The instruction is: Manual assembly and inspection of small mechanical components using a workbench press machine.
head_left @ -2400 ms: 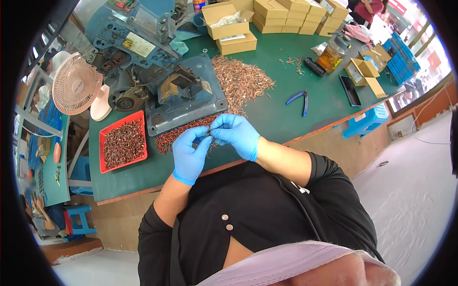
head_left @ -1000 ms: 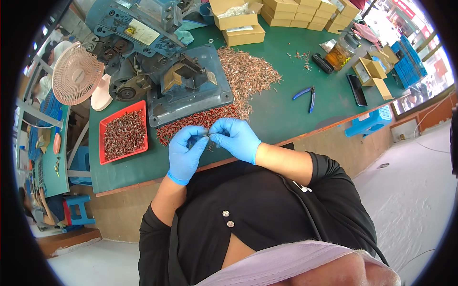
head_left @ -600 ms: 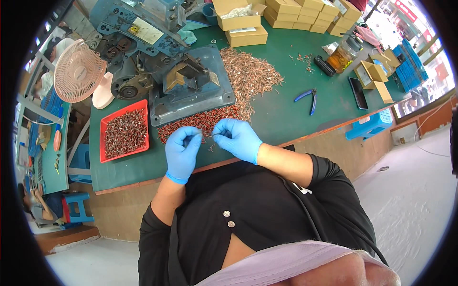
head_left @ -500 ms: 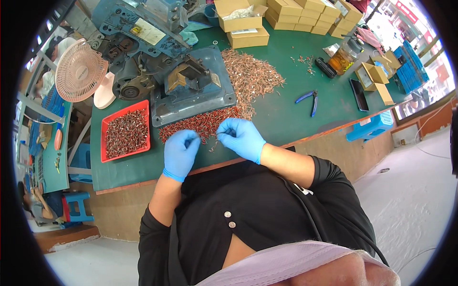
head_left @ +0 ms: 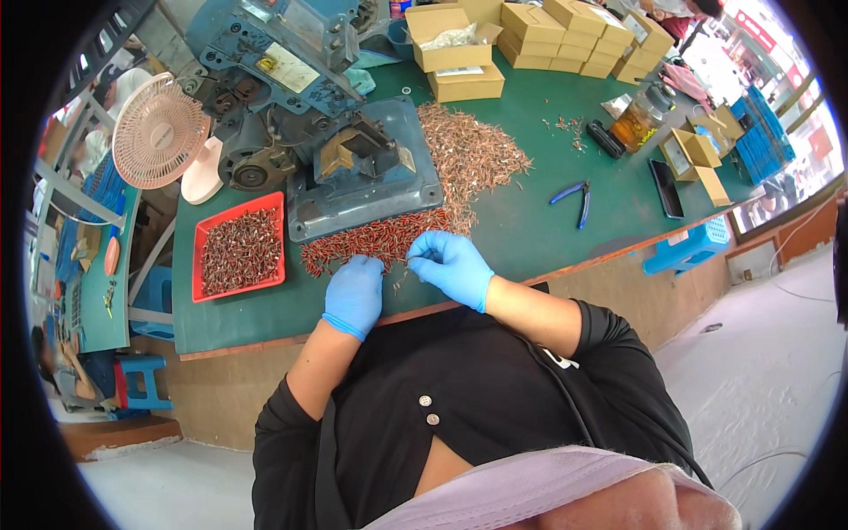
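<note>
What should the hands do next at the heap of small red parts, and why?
Probably pinch one part: both the left hand and right hand rest at the near edge of the red parts heap, fingers down on it, nothing visibly lifted.

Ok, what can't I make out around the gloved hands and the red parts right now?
Head view only:
- Left hand: fingertips curl under the glove, hiding any grip.
- Right hand: the piece it pinches is too small to identify.
- Pile of red parts: single pieces too small; the far edge runs under the blue machine.
</note>
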